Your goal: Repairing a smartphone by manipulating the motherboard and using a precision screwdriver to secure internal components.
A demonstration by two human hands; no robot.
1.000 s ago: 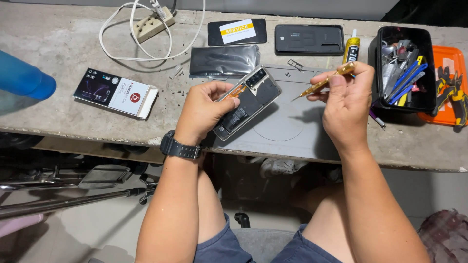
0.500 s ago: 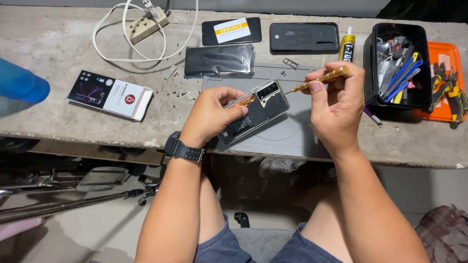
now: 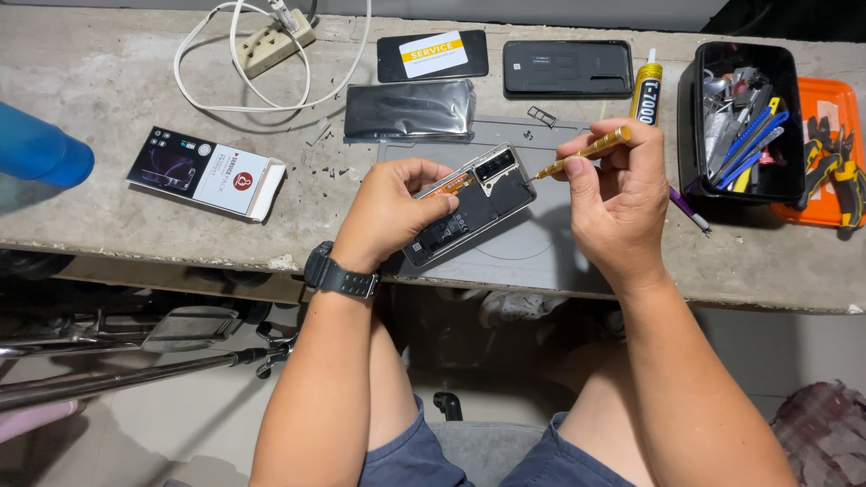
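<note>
Concrete bench: left fingers grasp opened phone, right fingers pinch screwdriver.

screwdriver: gold
opened phone: black inside, silver edge
glue tube: yellow, black print
tray: orange
tool bin: black
bench: mottled grey
bottle: blue
</note>
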